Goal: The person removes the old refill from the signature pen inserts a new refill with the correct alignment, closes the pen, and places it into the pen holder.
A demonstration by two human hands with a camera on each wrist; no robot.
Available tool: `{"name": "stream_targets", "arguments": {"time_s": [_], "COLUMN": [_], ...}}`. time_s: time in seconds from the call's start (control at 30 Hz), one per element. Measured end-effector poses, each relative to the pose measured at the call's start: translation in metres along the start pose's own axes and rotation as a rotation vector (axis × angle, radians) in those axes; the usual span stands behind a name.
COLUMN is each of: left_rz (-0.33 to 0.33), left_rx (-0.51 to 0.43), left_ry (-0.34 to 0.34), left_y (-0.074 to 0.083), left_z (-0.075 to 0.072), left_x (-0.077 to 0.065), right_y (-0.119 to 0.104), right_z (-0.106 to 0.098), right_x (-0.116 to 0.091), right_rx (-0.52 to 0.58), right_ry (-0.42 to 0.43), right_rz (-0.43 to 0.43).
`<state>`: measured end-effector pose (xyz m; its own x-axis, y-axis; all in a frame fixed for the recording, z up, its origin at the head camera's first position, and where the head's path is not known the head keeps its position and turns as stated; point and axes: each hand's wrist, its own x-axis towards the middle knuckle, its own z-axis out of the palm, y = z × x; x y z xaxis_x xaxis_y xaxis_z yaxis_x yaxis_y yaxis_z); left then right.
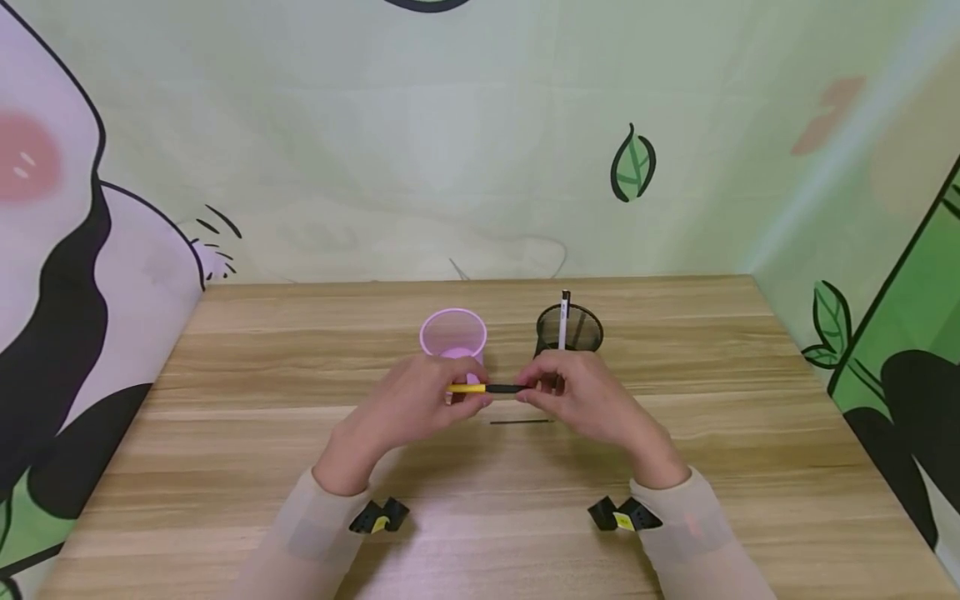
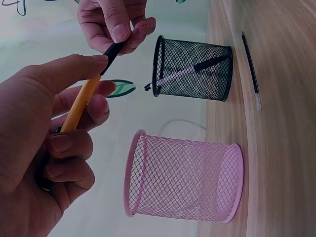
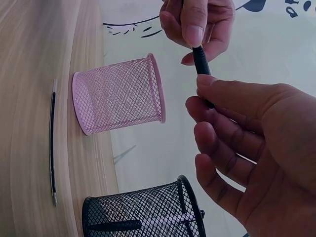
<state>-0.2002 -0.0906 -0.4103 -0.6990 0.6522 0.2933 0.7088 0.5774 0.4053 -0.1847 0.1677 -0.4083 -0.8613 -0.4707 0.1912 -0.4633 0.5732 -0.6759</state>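
A yellow pen with a black grip section (image 1: 504, 388) is held level above the table between both hands. My left hand (image 1: 420, 398) grips its yellow barrel (image 2: 81, 103), fingers curled round it. With thumb and forefinger my right hand (image 1: 585, 396) pinches the black end (image 3: 201, 61). Below the hands a thin dark pen refill (image 1: 520, 422) lies on the table. Behind the left hand stands a pink mesh pen cup (image 2: 185, 180). Beyond the right hand is a black mesh pen cup (image 3: 148, 202), with a white and black pen (image 1: 564, 321) leaning in it.
The wooden table (image 1: 225, 467) ends at the back against a green printed wall cloth (image 1: 337, 167). Both cups stand upright side by side near that back edge, with a gap between them.
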Motion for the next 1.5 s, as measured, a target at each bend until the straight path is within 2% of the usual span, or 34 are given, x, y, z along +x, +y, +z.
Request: {"name": "stream_targets", "arguments": {"time_s": [0.2,0.6,0.93,1.13,1.37,1.5], "left_rz": [-0.022,0.023,0.060,0.045,0.046,0.048], "left_rx": [-0.004,0.043,0.077,0.076,0.020,0.019], "left_ry": [-0.001,0.020,0.053,0.049,0.067,0.071], "left_y": [0.0011,-0.0005,-0.0007,-0.0007,-0.0002,-0.0001], "left_z": [-0.0009,0.0006,-0.0019,-0.0014,0.0005,0.0006], "left_x": [-0.0006,-0.0009,0.0020,0.0012,0.0016,0.0009], "right_y": [0.0001,0.0017,0.0011,0.0012,0.0012,0.0020], "right_z": [-0.0008,-0.0015,-0.0056,-0.0047,-0.0038,-0.0027], "right_x": [-0.0002,-0.0024,0.0005,-0.0002,-0.0003,0.0001], "right_rx": [-0.005,-0.001,-0.045,-0.040,-0.043,-0.045], "right_ry": [0.000,0.000,-0.010,-0.032,-0.042,-0.045], "right_rz": [0.001,-0.026,-0.057,-0.052,-0.057,-0.057]}}
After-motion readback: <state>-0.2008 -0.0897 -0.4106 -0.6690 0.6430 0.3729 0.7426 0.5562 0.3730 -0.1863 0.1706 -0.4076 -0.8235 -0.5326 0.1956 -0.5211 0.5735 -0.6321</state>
